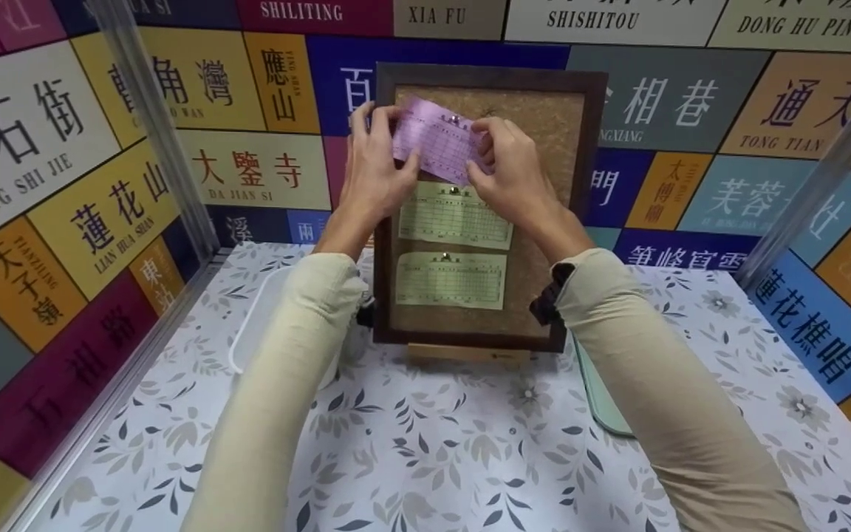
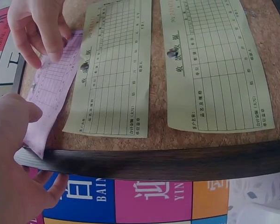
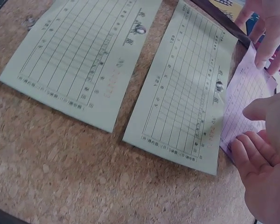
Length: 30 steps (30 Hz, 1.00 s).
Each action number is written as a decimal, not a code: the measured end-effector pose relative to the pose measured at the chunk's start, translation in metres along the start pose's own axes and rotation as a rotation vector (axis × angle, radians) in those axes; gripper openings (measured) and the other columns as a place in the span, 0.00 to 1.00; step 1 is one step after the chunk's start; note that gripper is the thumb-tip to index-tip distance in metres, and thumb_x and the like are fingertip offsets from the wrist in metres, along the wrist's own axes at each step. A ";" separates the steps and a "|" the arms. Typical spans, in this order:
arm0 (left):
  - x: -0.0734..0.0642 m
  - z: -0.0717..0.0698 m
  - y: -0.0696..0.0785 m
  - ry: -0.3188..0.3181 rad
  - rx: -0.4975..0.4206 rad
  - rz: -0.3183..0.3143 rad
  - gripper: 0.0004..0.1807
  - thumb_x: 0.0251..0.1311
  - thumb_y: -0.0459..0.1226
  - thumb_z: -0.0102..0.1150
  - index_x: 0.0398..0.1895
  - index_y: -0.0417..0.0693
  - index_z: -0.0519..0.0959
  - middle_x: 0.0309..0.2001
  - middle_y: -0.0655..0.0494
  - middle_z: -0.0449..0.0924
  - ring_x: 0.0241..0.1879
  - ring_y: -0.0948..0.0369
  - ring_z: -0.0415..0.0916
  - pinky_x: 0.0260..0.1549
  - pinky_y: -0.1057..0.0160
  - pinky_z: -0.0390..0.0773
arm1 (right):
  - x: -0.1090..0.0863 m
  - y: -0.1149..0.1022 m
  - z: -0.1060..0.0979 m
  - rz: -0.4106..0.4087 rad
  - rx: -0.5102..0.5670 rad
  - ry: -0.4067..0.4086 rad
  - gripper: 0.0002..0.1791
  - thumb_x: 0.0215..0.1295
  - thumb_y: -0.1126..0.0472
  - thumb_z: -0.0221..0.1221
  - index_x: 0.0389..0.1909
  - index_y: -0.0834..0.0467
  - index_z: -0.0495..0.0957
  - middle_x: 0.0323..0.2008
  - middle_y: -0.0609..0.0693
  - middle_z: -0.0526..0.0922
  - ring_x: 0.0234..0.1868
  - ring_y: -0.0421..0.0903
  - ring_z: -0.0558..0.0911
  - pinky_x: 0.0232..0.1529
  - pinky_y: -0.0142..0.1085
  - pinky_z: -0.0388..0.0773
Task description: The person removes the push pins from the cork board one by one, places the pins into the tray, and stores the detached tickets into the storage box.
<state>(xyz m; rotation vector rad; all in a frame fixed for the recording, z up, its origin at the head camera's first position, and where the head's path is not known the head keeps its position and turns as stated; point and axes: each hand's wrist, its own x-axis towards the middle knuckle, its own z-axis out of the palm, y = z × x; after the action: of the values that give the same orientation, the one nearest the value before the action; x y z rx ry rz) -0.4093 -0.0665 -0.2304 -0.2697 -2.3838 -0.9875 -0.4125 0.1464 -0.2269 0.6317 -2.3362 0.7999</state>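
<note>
A dark-framed cork board (image 1: 555,125) stands upright on the table. Near its top, a pink receipt slip (image 1: 433,140) lies tilted, its right side lower, with a metallic pin (image 1: 455,120) at its upper edge. My left hand (image 1: 375,159) grips the slip's left end, the thumb on its face and the fingers reaching round the frame edge. At the right end my right hand (image 1: 512,166) pinches the slip between thumb and curled fingers. Below hang two pale green receipt slips, an upper one (image 1: 455,222) and a lower one (image 1: 450,281), each pinned at its top middle.
A wooden foot (image 1: 470,355) supports the board. Behind my left forearm is a whitish translucent container (image 1: 252,325); a mint-green flat item (image 1: 603,403) sits partly under my right forearm. Sign-covered walls (image 1: 263,170) enclose the leaf-patterned table (image 1: 425,451).
</note>
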 end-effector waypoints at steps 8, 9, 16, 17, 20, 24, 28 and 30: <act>0.003 0.000 -0.003 0.086 -0.051 0.022 0.24 0.76 0.48 0.64 0.64 0.44 0.75 0.78 0.44 0.61 0.73 0.51 0.72 0.74 0.62 0.73 | 0.008 -0.005 0.004 0.012 0.039 0.015 0.20 0.72 0.71 0.62 0.64 0.66 0.78 0.46 0.61 0.83 0.44 0.49 0.81 0.48 0.37 0.80; 0.003 0.001 -0.003 0.092 -0.049 0.022 0.25 0.75 0.49 0.64 0.65 0.45 0.75 0.78 0.45 0.61 0.72 0.52 0.73 0.72 0.62 0.75 | 0.009 -0.006 0.004 0.012 0.045 0.015 0.20 0.72 0.71 0.62 0.64 0.66 0.78 0.46 0.61 0.83 0.44 0.50 0.82 0.48 0.37 0.80; 0.004 0.001 -0.003 0.069 0.004 0.015 0.36 0.75 0.47 0.66 0.83 0.63 0.65 0.80 0.46 0.58 0.68 0.51 0.77 0.65 0.57 0.82 | 0.015 -0.011 0.008 0.033 0.084 0.028 0.21 0.72 0.69 0.63 0.64 0.67 0.79 0.47 0.61 0.85 0.43 0.50 0.84 0.48 0.36 0.82; 0.005 0.001 -0.002 0.062 0.008 0.013 0.37 0.75 0.47 0.65 0.84 0.63 0.64 0.80 0.46 0.58 0.69 0.51 0.76 0.66 0.57 0.81 | 0.016 -0.011 0.008 0.038 0.087 0.032 0.21 0.72 0.69 0.64 0.64 0.67 0.79 0.47 0.61 0.86 0.43 0.49 0.84 0.48 0.36 0.82; 0.005 -0.001 -0.001 0.044 0.004 0.011 0.39 0.75 0.46 0.65 0.85 0.62 0.62 0.81 0.45 0.56 0.72 0.51 0.73 0.69 0.58 0.78 | 0.018 -0.012 0.009 0.053 0.101 0.049 0.20 0.72 0.69 0.63 0.62 0.66 0.80 0.46 0.60 0.87 0.42 0.47 0.84 0.47 0.33 0.81; 0.006 -0.003 0.000 0.034 -0.033 0.020 0.36 0.74 0.45 0.65 0.83 0.59 0.65 0.81 0.45 0.56 0.75 0.52 0.70 0.73 0.60 0.74 | 0.020 -0.011 0.009 0.078 0.133 0.074 0.18 0.71 0.69 0.63 0.60 0.66 0.82 0.45 0.58 0.87 0.40 0.43 0.83 0.45 0.29 0.80; 0.006 -0.006 -0.001 0.025 -0.084 0.019 0.33 0.74 0.44 0.65 0.80 0.58 0.68 0.80 0.47 0.57 0.75 0.53 0.69 0.73 0.61 0.73 | 0.021 -0.010 0.010 0.098 0.159 0.085 0.17 0.71 0.69 0.63 0.59 0.64 0.84 0.44 0.57 0.88 0.39 0.41 0.82 0.44 0.27 0.79; 0.005 -0.006 -0.002 0.023 -0.105 0.018 0.32 0.74 0.43 0.65 0.79 0.57 0.69 0.80 0.47 0.58 0.76 0.54 0.67 0.74 0.62 0.71 | 0.021 -0.010 0.011 0.104 0.163 0.088 0.17 0.71 0.69 0.62 0.58 0.63 0.84 0.44 0.56 0.88 0.39 0.41 0.82 0.44 0.26 0.79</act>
<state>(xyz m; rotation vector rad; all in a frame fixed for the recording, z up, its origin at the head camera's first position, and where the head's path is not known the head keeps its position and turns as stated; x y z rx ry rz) -0.4121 -0.0727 -0.2249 -0.3166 -2.3084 -1.1026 -0.4260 0.1272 -0.2162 0.5343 -2.2545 1.0529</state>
